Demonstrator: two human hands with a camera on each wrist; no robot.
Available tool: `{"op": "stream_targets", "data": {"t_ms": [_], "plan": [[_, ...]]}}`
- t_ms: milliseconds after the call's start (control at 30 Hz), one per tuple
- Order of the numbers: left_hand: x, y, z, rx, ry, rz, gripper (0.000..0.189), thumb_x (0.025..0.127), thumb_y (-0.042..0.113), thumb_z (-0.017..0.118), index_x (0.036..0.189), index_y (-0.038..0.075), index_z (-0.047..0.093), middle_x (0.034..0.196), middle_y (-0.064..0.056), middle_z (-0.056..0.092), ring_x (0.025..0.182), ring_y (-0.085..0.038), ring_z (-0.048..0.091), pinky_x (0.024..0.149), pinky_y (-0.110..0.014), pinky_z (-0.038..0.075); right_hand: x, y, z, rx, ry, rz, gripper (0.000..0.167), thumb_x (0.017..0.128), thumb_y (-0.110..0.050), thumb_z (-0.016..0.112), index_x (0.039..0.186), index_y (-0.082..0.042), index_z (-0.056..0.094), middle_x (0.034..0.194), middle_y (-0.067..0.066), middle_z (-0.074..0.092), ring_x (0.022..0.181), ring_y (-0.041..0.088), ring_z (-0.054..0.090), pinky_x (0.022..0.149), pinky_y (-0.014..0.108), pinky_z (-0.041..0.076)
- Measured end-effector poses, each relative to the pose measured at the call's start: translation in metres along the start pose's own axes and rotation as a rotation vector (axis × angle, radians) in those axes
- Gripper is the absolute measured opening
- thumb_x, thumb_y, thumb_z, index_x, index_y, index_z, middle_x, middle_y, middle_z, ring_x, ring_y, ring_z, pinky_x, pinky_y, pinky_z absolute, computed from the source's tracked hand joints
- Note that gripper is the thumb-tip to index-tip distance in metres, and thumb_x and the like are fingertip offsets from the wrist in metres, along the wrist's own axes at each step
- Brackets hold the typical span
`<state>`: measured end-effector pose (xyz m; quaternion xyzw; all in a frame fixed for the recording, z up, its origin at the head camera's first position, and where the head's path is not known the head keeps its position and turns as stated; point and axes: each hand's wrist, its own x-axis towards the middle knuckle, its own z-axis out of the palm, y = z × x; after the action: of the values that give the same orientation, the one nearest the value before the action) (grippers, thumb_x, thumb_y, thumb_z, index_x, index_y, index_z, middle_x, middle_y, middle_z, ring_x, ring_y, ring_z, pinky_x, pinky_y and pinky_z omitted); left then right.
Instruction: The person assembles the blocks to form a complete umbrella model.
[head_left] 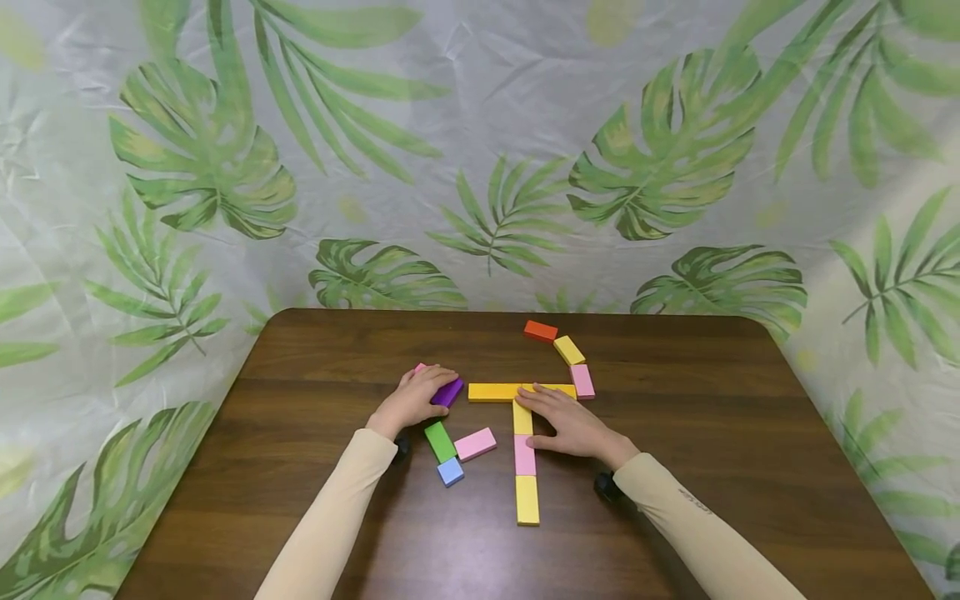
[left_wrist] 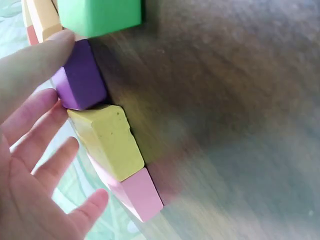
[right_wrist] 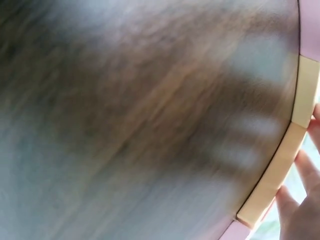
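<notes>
Leafy cloth (head_left: pixel 491 100) behind brown table (head_left: pixel 690 392). Pinching purple block (head_left: pixel 449 392) with left hand (head_left: pixel 415 402); touching orange row (head_left: pixel 492 392), right of purple block, with right hand (head_left: pixel 572 423), fingers apart. Green block (head_left: pixel 440 442) in front of purple block, red block (head_left: pixel 541 331) behind and right.

Right hand (right_wrist: pixel 306 215) at right edge, fingertips (right_wrist: pixel 283 194) touching orange-yellow block (right_wrist: pixel 271 175), pale yellow block (right_wrist: pixel 305 90) then lilac block (right_wrist: pixel 310 30) above, pink block (right_wrist: pixel 235 232) cut off below, brown wood tabletop (right_wrist: pixel 125 125) blurred.

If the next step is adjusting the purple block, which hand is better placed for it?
Probably the left hand: its thumb and fingers are at the purple block. The right hand is farther away, touching the yellow crosspiece.
</notes>
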<state>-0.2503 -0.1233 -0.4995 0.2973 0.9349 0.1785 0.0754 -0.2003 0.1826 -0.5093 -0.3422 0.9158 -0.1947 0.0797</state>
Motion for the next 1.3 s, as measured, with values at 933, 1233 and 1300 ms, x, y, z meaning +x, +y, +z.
{"op": "stream_targets", "data": {"t_ms": [933,1233,1300], "plan": [[0.077,0.011,-0.01,-0.004,-0.101,-0.118,0.058,0.092,0.023,0.066,0.144,0.01,0.044,0.148,-0.009,0.04,0.135,-0.028,0.035,0.102,-0.051,0.029,0.002,0.005,0.002,0.003,-0.037,0.028,0.074,0.09,-0.047,0.06,0.15,-0.01,0.034,0.154,0.006,0.029,0.143,0.029,0.018,0.113,0.05,0.015],[0.08,0.013,-0.009,0.022,-0.088,-0.111,0.053,0.093,0.014,0.063,0.143,0.011,0.046,0.149,-0.005,0.038,0.136,-0.028,0.034,0.104,-0.052,0.03,0.001,0.004,0.001,0.006,-0.022,0.009,0.074,0.09,-0.046,0.061,0.149,-0.008,0.035,0.153,0.008,0.031,0.142,0.031,0.02,0.112,0.051,0.016],[0.077,0.013,-0.008,0.019,-0.059,-0.108,0.05,0.094,0.012,0.062,0.141,0.01,0.048,0.147,-0.007,0.041,0.134,-0.028,0.036,0.102,-0.052,0.032,0.001,0.004,0.0,0.005,-0.019,0.008,0.074,0.09,-0.046,0.061,0.149,-0.008,0.035,0.153,0.008,0.031,0.142,0.031,0.02,0.112,0.051,0.016]]}}
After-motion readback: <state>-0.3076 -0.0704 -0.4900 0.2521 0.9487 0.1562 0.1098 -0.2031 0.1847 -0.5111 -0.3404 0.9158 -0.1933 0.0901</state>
